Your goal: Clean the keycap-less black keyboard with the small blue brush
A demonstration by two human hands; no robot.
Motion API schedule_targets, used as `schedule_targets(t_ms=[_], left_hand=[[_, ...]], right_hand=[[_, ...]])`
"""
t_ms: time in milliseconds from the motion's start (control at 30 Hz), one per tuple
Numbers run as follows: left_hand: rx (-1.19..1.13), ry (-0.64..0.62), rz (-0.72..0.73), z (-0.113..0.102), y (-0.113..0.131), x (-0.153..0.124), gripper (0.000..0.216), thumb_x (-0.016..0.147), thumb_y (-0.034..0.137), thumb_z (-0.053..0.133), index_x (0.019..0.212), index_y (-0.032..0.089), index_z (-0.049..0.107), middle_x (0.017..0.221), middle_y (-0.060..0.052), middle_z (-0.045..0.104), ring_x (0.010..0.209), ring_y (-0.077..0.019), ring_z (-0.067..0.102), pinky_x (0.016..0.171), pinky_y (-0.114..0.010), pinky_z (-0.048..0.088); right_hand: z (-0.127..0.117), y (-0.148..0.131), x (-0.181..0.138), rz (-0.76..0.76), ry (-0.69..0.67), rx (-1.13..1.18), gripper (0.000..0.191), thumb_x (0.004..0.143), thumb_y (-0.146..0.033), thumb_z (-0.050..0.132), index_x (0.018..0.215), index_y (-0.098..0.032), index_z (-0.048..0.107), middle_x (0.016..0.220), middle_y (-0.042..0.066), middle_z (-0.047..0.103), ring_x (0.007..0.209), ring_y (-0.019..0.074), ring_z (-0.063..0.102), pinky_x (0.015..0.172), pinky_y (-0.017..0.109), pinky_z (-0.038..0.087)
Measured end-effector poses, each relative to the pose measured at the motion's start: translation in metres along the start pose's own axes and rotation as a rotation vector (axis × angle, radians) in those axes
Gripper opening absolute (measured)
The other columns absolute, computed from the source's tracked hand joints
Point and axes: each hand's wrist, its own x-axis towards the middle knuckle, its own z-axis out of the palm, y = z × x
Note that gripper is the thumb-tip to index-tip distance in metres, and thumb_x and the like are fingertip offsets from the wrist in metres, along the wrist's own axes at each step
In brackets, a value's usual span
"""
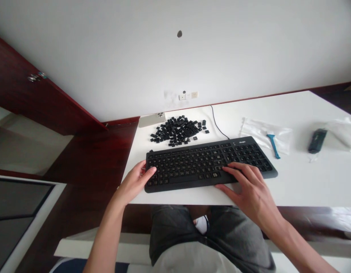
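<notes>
A black keyboard [186,178] lies slightly slanted on the white table, its key sockets mostly bare of caps. My left hand [137,178] grips its left end, thumb on top and the other fingers partly hidden at the edge. Over the lower right part of the keyboard lies my right hand [246,182], fingers stretched out and fingertips touching the sockets. Its thumb is spread apart, by the keyboard's front edge. Behind the keyboard, a heap of loose black keycaps [178,129] is spread on the table.
A phone [152,120] lies at the table's back left. A cable [217,123] runs back from the keyboard. To the right are a clear plastic bag [252,127], a blue brush [273,146], a small black object [317,141] and another plastic bag [344,132].
</notes>
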Motion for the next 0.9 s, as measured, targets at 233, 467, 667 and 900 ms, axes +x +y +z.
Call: schedule_targets(t_ms=[233,467,667,900], left_hand=[[0.050,0.046,0.044,0.007,-0.002,0.027,0.056,0.095,0.066,0.070,0.123,0.018,0.074,0.107,-0.008,0.076,0.094,-0.0254,0.071,0.087,-0.036,0.056],[0.001,0.077,-0.064,-0.004,-0.006,0.040,0.076,0.087,0.073,0.073,0.134,0.013,0.070,0.113,-0.012,0.071,0.069,-0.0185,0.067,0.064,-0.034,0.056],[0.077,0.143,-0.034,0.003,-0.015,0.035,0.095,0.086,0.077,0.074,0.158,0.018,0.058,0.127,-0.014,0.070,0.086,-0.0217,0.071,0.074,-0.034,0.061],[-0.027,0.259,0.061,0.016,-0.028,0.018,0.096,0.081,0.075,0.079,0.160,0.024,0.057,0.135,-0.013,0.068,0.096,-0.0253,0.073,0.087,-0.040,0.065]], right_hand=[[0.002,0.020,0.008,0.031,-0.029,-0.076,0.045,0.096,-0.054,0.080,0.127,-0.022,0.074,0.129,0.012,0.076,0.120,0.0376,0.069,0.101,0.058,0.054],[-0.027,0.037,0.018,0.089,-0.017,0.005,0.032,0.104,-0.048,0.071,0.124,-0.024,0.076,0.119,0.009,0.080,0.113,0.0312,0.073,0.098,0.048,0.059],[-0.062,0.128,0.025,0.420,0.013,-0.200,0.030,0.103,-0.043,0.064,0.111,-0.019,0.081,0.090,0.007,0.078,0.066,0.0215,0.070,0.067,0.038,0.054],[-0.052,0.165,0.063,0.507,-0.284,-0.360,0.030,0.106,-0.027,0.056,0.121,-0.017,0.080,0.109,0.014,0.082,0.084,0.0245,0.075,0.076,0.035,0.052]])
